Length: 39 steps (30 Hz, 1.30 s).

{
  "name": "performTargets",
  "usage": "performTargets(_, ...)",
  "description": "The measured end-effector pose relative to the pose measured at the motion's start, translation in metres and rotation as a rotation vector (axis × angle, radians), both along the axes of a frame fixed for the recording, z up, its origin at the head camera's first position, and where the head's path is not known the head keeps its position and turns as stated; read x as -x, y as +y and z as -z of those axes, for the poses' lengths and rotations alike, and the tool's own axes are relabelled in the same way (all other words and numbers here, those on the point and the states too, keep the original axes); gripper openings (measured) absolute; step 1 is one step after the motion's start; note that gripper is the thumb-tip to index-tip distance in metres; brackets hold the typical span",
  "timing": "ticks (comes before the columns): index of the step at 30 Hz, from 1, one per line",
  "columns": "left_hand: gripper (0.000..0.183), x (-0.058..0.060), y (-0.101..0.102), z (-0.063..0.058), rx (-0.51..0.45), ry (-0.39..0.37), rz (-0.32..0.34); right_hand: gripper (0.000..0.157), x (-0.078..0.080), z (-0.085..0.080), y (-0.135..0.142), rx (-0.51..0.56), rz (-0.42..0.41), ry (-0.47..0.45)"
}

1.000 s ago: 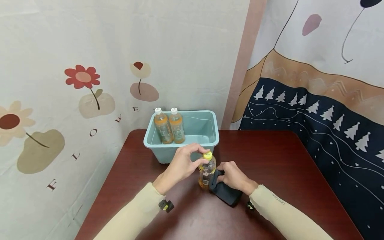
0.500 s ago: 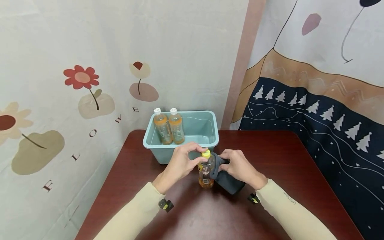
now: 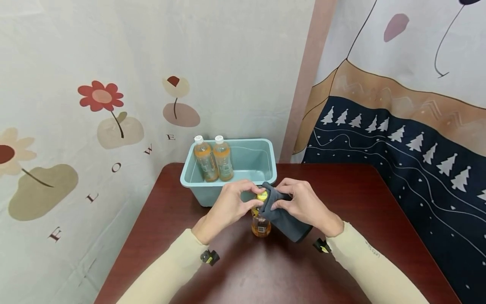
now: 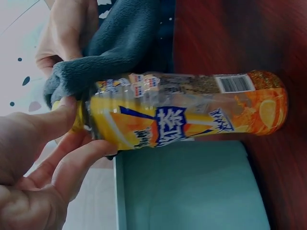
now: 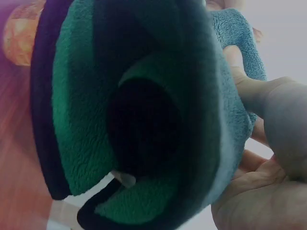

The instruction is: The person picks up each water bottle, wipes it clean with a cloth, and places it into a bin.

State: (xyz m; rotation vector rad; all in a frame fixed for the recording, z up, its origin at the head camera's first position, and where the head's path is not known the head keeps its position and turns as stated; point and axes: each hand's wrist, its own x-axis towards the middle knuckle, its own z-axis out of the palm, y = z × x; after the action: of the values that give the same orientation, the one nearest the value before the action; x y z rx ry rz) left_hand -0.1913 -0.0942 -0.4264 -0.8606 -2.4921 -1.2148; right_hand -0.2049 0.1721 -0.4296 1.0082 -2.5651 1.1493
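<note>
An iced-tea bottle (image 3: 261, 227) with a yellow cap and orange label stands upright on the table. My left hand (image 3: 230, 202) pinches it at the cap (image 3: 262, 196), thumb and fingers on either side. My right hand (image 3: 306, 203) grips a dark grey plush cloth (image 3: 285, 220) by its bunched upper part, against the bottle's neck and shoulder. From there the cloth hangs down to the right, covering part of the bottle's upper right side. In the right wrist view the hanging cloth (image 5: 230, 110) curls into folds, with the thumb pressed on its outer face.
Behind the hands stands a light blue plastic bin (image 3: 205, 197). Two white-capped bottles, one left (image 3: 206, 164) and one beside it (image 3: 223, 162), lean upright in its left part. The dark red table (image 3: 296, 274) meets patterned curtains at the back and right.
My right hand has raised the cloth from low beside the bottle up to its neck and cap. My left hand keeps its pinch on the cap, nearly still.
</note>
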Motion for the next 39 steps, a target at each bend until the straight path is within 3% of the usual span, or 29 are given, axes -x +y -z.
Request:
performTargets(12,0.021,0.001,-0.005,-0.007,0.05,-0.103,-0.011,0.033,0.001,-0.002,-0.004,-0.095,0.014,0.025)
performTargets(18,0.027,0.002,-0.007,-0.007,0.057,-0.161,-0.022,0.025,0.002,0.004,-0.001,-0.144,0.023,-0.054)
performTargets(26,0.029,0.003,-0.006,-0.007,0.06,-0.192,-0.025,0.019,0.008,0.037,0.001,-0.151,0.011,-0.074)
performTargets(34,0.029,0.001,-0.007,-0.008,0.05,-0.194,-0.028,0.014,0.016,0.082,-0.007,-0.257,-0.043,-0.131)
performTargets(39,0.028,0.001,-0.007,-0.006,0.042,-0.19,-0.016,0.013,0.021,0.1,-0.011,-0.324,-0.077,-0.12)
